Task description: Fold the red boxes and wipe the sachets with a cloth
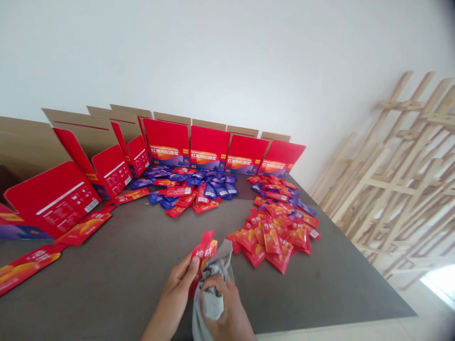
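Observation:
My left hand (179, 288) pinches a red sachet (203, 250) with white characters, held upright just above the dark grey table (135, 265). My right hand (223, 310) is closed on a grey cloth (213, 284) that is pressed against the sachet's right side. Both hands are at the bottom centre, near the table's front edge. A pile of several red sachets (277, 232) lies just to the right of my hands.
A mixed heap of blue and red sachets (194, 187) lies further back. Open red cartons (209, 149) stand in a row along the white wall and down the left side (53, 199). Loose red sachets (24, 265) lie at left. Wooden frames (398, 180) lean at right.

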`<state>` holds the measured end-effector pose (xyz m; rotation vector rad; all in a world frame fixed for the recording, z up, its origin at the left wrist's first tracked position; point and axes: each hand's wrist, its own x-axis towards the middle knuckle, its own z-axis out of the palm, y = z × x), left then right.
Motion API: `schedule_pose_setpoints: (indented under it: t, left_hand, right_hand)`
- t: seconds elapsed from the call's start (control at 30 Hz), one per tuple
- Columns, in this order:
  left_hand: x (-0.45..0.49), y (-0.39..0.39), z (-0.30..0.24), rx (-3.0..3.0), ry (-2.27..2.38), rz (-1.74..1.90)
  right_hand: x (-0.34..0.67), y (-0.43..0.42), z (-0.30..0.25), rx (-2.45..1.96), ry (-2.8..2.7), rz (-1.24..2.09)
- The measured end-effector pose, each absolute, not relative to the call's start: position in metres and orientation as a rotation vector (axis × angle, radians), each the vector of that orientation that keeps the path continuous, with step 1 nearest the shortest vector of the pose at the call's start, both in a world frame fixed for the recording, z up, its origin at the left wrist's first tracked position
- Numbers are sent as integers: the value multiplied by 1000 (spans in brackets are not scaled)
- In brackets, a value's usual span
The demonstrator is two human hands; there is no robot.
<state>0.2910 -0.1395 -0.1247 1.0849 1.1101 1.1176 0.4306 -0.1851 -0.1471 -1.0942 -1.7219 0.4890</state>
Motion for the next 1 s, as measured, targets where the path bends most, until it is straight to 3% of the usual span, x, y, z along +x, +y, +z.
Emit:
schedule_pose_setpoints:
  t: [0.23, 0.43, 0.63, 0.8, 1.0]
  left_hand:
    - [306, -109, -101, 1329, 1007, 897]
    - [379, -32, -80, 1573, 860, 892]
    - [479, 5, -88, 1868, 861, 703]
    - [514, 10, -100, 2041, 927, 703]
    - [490, 13, -110, 2221, 915, 716]
  right_hand:
    - [440, -192, -170, -1124, -1424, 128]
    - [440, -195, -163, -1038, -1938, 522]
    - [435, -185, -172, -1153, -2002, 752]
    - [436, -185, -178, -1153, -2001, 768]
    - [436, -187, -155, -1131, -2016, 543]
